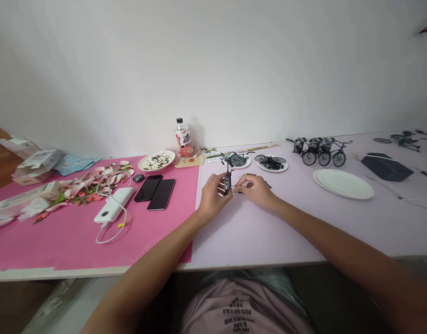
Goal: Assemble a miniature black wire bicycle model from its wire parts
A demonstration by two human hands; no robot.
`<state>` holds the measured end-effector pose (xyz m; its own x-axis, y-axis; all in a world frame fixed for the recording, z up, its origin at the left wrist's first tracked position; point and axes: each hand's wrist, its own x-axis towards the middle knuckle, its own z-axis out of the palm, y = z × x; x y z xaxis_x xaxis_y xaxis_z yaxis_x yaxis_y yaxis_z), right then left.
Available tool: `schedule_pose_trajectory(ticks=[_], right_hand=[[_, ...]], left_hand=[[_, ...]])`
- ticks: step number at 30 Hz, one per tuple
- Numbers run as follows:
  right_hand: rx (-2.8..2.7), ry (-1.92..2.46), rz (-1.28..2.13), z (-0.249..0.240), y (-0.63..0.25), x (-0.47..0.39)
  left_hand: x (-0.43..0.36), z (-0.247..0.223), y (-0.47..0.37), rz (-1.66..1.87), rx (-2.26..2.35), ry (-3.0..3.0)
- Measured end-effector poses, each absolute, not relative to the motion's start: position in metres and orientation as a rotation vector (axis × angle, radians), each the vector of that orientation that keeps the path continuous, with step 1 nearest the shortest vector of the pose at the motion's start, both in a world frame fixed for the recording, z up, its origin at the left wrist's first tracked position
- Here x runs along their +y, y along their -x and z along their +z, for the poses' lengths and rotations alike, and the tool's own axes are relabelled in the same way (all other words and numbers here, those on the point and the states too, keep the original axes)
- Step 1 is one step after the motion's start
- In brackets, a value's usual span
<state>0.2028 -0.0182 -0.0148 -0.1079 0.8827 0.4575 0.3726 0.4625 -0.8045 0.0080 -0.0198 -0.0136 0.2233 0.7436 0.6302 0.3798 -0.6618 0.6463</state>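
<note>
My left hand (214, 195) holds a small black model part (227, 182) upright above the lilac table covering, fingers wrapped round its left side. Close on its right, my right hand (257, 189) pinches a thin piece against the part; that piece is too small to name. A dark flat object lies partly hidden behind my right hand. Behind the hands stand a plate of green frame parts (238, 160) and a plate of black parts and wheels (271, 163). Several small model bicycles (324, 152) stand upright at the back right.
White plates (343, 184) and a dark flat piece (387, 167) lie at right. At left are two phones (161, 195), a white power bank (114, 205) with cable, a mouse (138, 177), flower pieces (91, 183), a bottle (184, 139) and a filled plate (156, 161).
</note>
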Motion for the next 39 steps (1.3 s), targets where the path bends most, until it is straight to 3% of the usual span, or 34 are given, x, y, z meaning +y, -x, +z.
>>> schedule_pose_trajectory(ticks=[21, 29, 39], right_hand=[[-1.653, 1.066, 0.664, -0.012, -0.201, -0.019], [-1.798, 1.038, 0.492, -0.009, -0.202, -0.025], [-1.782, 1.062, 0.584, -0.006, -0.201, -0.030]], left_hand=[[-0.020, -0.012, -0.009, 1.534, 1.033, -2.055], [-0.022, -0.010, -0.009, 1.525, 1.010, -2.067], [-0.020, -0.012, -0.011, 1.546, 1.012, -2.042]])
